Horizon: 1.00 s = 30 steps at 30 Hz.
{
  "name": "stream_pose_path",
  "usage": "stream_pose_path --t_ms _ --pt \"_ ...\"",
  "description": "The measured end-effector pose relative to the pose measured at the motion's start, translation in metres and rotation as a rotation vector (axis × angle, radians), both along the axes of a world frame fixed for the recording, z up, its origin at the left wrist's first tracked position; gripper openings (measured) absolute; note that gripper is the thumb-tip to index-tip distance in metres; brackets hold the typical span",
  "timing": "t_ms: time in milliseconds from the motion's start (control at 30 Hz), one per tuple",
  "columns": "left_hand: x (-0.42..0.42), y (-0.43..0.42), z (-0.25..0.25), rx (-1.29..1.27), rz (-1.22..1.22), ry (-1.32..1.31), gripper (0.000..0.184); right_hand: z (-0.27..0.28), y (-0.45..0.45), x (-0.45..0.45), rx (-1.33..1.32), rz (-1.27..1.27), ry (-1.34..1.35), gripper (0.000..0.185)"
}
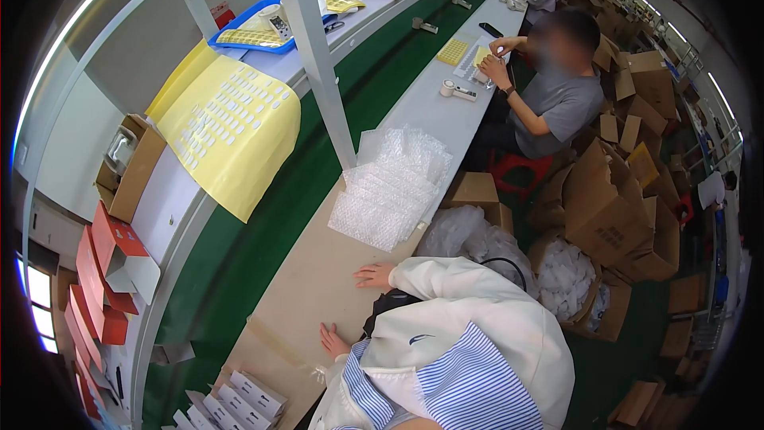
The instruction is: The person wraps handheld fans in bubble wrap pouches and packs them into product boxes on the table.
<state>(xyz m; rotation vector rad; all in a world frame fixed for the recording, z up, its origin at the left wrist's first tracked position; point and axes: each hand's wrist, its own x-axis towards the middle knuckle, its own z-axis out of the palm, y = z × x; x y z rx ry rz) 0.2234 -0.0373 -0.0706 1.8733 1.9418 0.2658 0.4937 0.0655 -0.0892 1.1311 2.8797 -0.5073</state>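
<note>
Apparently a packing workshop, with stacked cartons (pixel 609 203).

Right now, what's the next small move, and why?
I'd probably slide the right hand toward the bubble-wrap pile and take a sheet: it and the left hand lie on the brown benchtop without a visible grip on anything, and the right is nearer the pile.

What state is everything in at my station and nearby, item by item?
Right hand: empty, resting on the table.
Left hand: empty, on the table.
Bubble wrap sheets: loosely piled, lying flat.
Yellow sheet: spread out, edge drooping.
Blue tray: loaded.
Large cardboard box: open.
Black phone-like object: lying flat; on or off unclear.
Co-worker: seated, hands busy over the far table section.
</note>
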Motion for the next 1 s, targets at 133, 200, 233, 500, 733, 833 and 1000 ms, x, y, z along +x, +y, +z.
stream_pose_path --t_ms 133,200,233,500,733,833,1000 --pt "0.002 -0.001 0.005 -0.018 0.004 -0.013 0.058 0.001 0.000 0.000 -0.013 -0.005 -0.017 0.087" --pt "0.002 0.001 0.007 -0.027 0.003 -0.016 0.059 0.000 0.000 0.000 -0.006 -0.008 -0.001 0.088" --pt "0.002 0.001 0.008 -0.038 0.003 -0.019 0.060 -0.001 -0.001 0.000 -0.003 -0.009 0.007 0.089" --pt "0.003 0.001 0.009 -0.058 0.005 -0.021 0.067 -0.002 -0.001 0.001 -0.003 -0.002 -0.015 0.090" --pt "0.001 0.001 0.004 -0.049 -0.007 0.008 0.067 0.000 0.000 0.001 -0.019 0.000 -0.007 0.090" --pt "-0.001 0.000 0.001 -0.060 -0.008 0.017 0.066 -0.002 -0.001 0.000 -0.018 -0.003 -0.005 0.091" --pt "-0.005 0.000 -0.013 -0.012 0.002 0.042 0.065 -0.001 -0.002 -0.001 -0.010 -0.017 0.032 0.092"
